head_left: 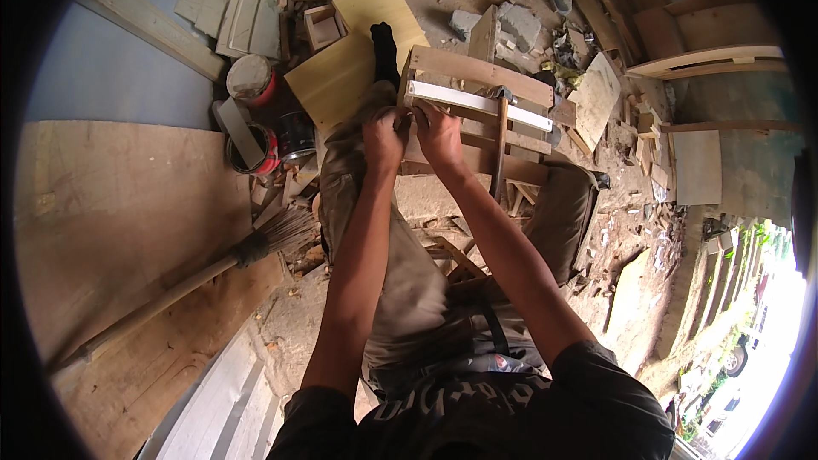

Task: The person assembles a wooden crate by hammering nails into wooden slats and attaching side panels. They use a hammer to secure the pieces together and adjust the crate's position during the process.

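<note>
Both hands meet at the near left corner of a small slatted bare-wood frame (pixel 477 111) that rests across the seated person's knees, above a rubble-strewn floor (pixel 630 230). The left hand (pixel 385 138) has its fingers curled tightly against the frame's edge; what they pinch cannot be told. The right hand (pixel 437 132) presses beside it, touching, fingers bent down onto the wood. A long white flat strip (pixel 479 104) lies across the frame's slats. To the left stand red-and-black paint tins (pixel 256 149) and a straw broom (pixel 256 247).
</note>
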### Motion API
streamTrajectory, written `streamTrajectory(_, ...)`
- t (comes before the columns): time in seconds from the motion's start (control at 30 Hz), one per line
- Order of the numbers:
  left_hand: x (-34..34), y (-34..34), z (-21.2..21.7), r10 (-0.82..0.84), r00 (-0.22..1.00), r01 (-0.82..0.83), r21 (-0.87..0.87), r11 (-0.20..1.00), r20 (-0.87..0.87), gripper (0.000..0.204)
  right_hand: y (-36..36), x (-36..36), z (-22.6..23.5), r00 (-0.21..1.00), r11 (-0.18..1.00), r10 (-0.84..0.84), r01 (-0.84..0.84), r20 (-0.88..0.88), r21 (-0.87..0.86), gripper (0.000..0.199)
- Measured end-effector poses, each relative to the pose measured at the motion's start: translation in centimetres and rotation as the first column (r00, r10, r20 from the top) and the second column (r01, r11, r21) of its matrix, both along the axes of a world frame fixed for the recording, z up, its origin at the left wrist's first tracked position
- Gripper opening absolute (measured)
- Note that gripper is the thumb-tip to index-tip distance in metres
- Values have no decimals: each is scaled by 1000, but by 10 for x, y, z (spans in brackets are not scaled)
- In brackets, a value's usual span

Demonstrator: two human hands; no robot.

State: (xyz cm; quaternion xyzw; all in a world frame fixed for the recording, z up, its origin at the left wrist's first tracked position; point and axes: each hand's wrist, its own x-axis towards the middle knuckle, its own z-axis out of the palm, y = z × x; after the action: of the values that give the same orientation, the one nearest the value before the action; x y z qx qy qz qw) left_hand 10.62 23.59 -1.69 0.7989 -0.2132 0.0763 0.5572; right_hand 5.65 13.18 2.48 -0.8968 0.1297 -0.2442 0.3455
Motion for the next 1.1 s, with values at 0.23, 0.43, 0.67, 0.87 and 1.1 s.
streamTrajectory(0.23, -1, -5, -7, 38, 992, -42, -30, 999, -122, 16, -4, 3, -8, 999, 1000, 19, -18, 51, -22, 8)
streamTrajectory(0.43, -3, -5, -4, 91, 990, -95, -29, 995, -111, 17, -4, 5, -5, 997, 999, 47, -47, 53, -18, 8)
streamTrajectory(0.67, -2, -3, 1, 59, 997, -61, -41, 997, -44, 15, -4, 7, -2, 997, 997, 67, -66, 42, -27, 10)
streamTrajectory(0.87, 3, -6, -4, 68, 987, -62, -46, 997, 144, 14, -6, 10, -3, 995, 993, 95, -95, 1, -76, 10)
streamTrajectory(1.1, 0, -7, -13, 70, 971, -67, -22, 998, 230, 14, -14, -6, 4, 995, 995, 102, -102, -15, -20, 28)
